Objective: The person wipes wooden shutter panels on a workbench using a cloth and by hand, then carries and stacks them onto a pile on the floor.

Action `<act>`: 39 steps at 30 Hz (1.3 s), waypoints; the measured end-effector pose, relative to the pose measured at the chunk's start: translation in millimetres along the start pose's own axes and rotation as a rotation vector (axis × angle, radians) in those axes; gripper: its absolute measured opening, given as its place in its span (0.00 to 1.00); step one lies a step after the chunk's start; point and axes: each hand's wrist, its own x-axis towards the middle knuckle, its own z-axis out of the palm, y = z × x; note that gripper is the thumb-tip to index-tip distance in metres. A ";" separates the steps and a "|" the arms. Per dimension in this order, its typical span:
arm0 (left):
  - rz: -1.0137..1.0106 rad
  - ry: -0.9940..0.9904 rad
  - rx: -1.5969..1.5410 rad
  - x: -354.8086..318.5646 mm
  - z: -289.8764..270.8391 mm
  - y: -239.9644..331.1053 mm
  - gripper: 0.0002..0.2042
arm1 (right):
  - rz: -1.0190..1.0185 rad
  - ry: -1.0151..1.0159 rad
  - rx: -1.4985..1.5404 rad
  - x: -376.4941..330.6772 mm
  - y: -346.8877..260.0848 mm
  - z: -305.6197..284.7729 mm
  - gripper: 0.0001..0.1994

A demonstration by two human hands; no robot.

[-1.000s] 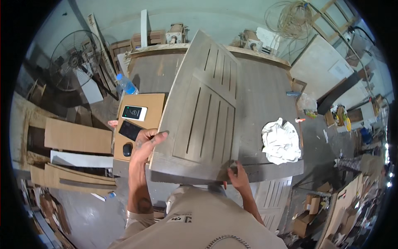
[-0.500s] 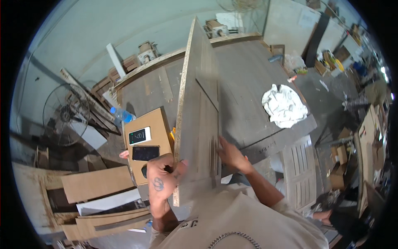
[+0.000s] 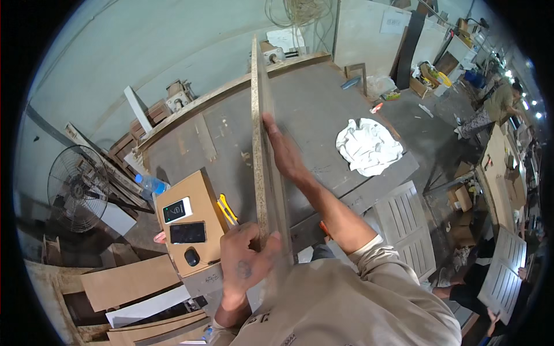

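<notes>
A wooden cabinet door panel (image 3: 258,138) stands on edge over the workbench, its raw chipboard edge facing me and its broad faces seen almost edge-on. My left hand (image 3: 248,256) is closed around its near end, fingers on the left side and thumb over the edge. Farther along, my right hand (image 3: 283,151) lies flat against the right face, fingers stretched out along it. Much of that face is hidden by the steep angle. Left of the panel, a yellow utility knife (image 3: 227,209) lies at the side of a cardboard box (image 3: 205,187).
On the box are a white phone (image 3: 177,210), a dark phone (image 3: 188,233) and a black mouse (image 3: 192,257). A water bottle (image 3: 152,184) stands beyond. A white cloth (image 3: 369,147) lies on the workbench (image 3: 311,98). At right, a person holds a grooved panel (image 3: 505,274).
The panel has turned from showing its grooved right face to nearly edge-on. My right hand has slid forward along it. My view has shifted right, bringing another person's panel into sight.
</notes>
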 end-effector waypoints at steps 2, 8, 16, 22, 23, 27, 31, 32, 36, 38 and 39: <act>-0.022 -0.038 0.000 -0.4 -0.6 -0.6 0.19 | -0.029 0.013 0.001 -6.4 -0.3 2.3 0.30; 0.000 -0.063 -0.002 4.5 1.8 -1.4 0.20 | -0.041 0.100 -0.066 -16.5 -12.3 4.3 0.29; 0.012 -0.055 0.044 3.5 2.7 -0.5 0.23 | 0.018 0.228 0.122 -18.4 -22.2 4.7 0.26; -0.047 -0.040 -0.032 1.4 7.0 0.8 0.22 | 0.043 0.345 0.183 -10.8 -28.8 5.4 0.24; -0.042 -0.036 -0.035 1.2 6.9 0.5 0.22 | 0.047 0.367 0.174 -8.6 -27.8 5.5 0.24; -0.017 -0.061 -0.032 4.2 2.8 -2.7 0.21 | 0.040 0.390 0.093 -6.0 -26.2 5.9 0.22; 0.148 -0.059 -0.084 6.8 9.0 -2.2 0.20 | 0.243 0.244 -0.008 -22.0 -62.7 2.4 0.25; 0.113 -0.025 -0.102 7.7 13.2 -5.0 0.20 | 0.290 0.218 -0.119 -32.4 -83.6 -5.4 0.26; -0.101 -0.541 -0.875 -3.3 55.5 -50.4 0.20 | 0.329 0.247 -0.067 -60.4 -118.9 -33.0 0.31; -0.284 -0.374 -0.674 -18.4 90.7 -98.6 0.22 | 0.371 0.262 -0.085 -66.0 -118.6 -52.3 0.32; -0.357 -0.295 -0.509 -29.1 113.2 -135.6 0.24 | 0.381 0.250 -0.023 -68.3 -118.1 -58.7 0.31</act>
